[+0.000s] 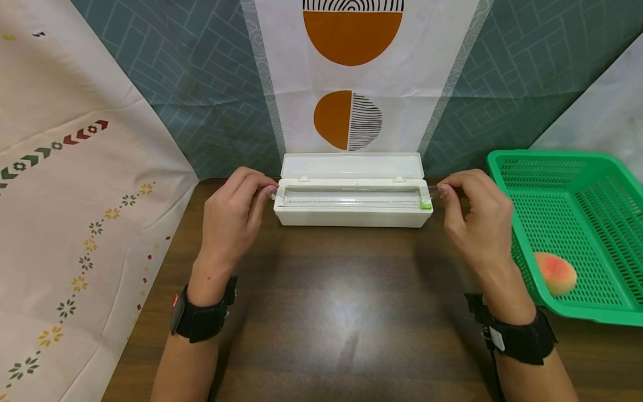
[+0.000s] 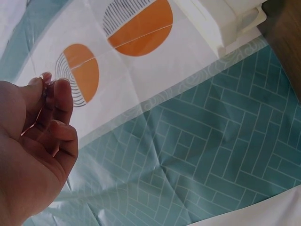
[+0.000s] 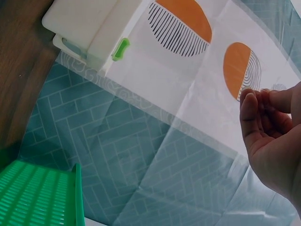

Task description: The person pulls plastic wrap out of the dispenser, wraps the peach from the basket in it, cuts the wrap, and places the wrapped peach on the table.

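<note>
A white cling film dispenser (image 1: 351,218) lies lengthwise at the back of the table, its lid (image 1: 351,166) raised. Clear cling film (image 1: 435,192) extends past both ends of the box. My left hand (image 1: 228,218) pinches the film's left edge between thumb and forefinger, close to the box end. On the other side, my right hand (image 1: 477,218) pinches the right edge the same way. A green slide cutter (image 1: 426,205) sits at the dispenser's right end. Both wrist views show fingertips together, the left hand (image 2: 42,141) and right hand (image 3: 270,134); the film is hard to make out there.
A green plastic basket (image 1: 526,234) stands to the right with a peach (image 1: 555,273) inside, close to my right forearm. Patterned cloth (image 1: 211,100) hangs directly behind the dispenser. A cream floral cloth (image 1: 60,223) borders the brown wooden table (image 1: 321,335) on the left.
</note>
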A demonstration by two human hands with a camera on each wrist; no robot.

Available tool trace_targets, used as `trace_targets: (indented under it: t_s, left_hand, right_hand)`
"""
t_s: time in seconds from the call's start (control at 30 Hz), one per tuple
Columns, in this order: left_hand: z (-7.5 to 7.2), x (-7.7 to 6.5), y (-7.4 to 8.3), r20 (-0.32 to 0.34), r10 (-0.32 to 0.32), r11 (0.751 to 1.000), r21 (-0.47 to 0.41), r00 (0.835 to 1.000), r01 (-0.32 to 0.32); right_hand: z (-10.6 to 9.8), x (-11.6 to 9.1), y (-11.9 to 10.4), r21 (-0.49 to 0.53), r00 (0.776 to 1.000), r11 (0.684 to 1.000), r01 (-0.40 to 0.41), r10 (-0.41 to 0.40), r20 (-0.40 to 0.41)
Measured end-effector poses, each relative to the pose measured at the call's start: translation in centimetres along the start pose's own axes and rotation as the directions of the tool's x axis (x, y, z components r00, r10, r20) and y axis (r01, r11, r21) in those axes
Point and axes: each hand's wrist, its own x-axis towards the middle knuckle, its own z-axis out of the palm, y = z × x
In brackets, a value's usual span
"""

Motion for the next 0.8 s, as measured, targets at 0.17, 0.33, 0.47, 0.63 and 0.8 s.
trace_targets:
  t_s: [0.17,0.33,0.47,0.63,0.8]
  left_hand:
    - [-0.08,0.04,0.09,0.000,-0.001,1.000,0.000,1.000,0.001]
    - [-0.18,0.04,0.10,-0.003,0.003,1.000,-0.002,1.000,-0.003]
    - [-0.32,0.10,0.13,-0.007,0.008,1.000,-0.002,1.000,-0.008]
    - [-0.50,0.12,0.27,-0.012,0.015,1.000,-0.004,1.000,-0.015]
    - [-0.60,0.08,0.45,-0.017,0.016,1.000,-0.006,1.000,-0.016]
  right_hand:
    - [-0.18,-0.01,0.04,-0.009,1.000,1.000,-0.013,0.013,0.011]
    - [-0.22,0.00,0.10,-0.009,1.000,1.000,-0.025,0.025,0.009]
    - [-0.23,0.06,0.06,-0.005,1.000,1.000,-0.028,0.028,0.003]
    - [-0.30,0.08,-0.10,-0.007,1.000,1.000,-0.031,0.031,-0.003]
    - [-0.46,0.12,-0.44,-0.009,1.000,1.000,-0.025,0.025,-0.010]
